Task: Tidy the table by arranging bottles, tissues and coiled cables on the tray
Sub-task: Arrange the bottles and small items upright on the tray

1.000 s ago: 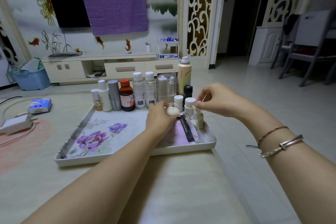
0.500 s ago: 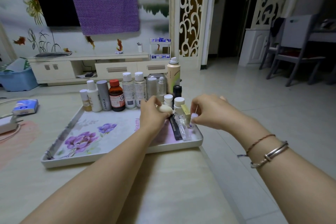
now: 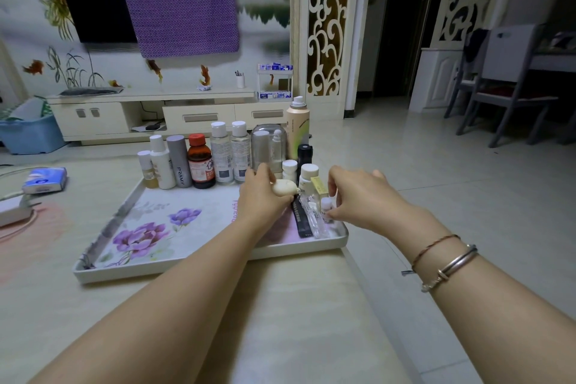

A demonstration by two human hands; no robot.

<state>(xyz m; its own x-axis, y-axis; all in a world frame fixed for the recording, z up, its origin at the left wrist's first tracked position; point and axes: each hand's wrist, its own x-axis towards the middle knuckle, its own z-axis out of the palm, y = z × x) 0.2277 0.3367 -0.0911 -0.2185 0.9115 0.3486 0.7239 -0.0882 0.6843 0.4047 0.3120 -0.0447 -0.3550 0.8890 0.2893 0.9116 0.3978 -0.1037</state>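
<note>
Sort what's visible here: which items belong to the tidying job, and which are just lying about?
Job: tray, bottle row, small vial in right hand, cream item in left hand, tissue pack, cable.
Lying about: blue bin, chair.

Tray (image 3: 215,265) left half open; bottle row (image 3: 199,162) walls its far edge

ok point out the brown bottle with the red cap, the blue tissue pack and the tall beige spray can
brown bottle with red cap (image 3: 201,166), head view, on its label
blue tissue pack (image 3: 44,180), head view, top face
tall beige spray can (image 3: 298,131), head view, mid body
</note>
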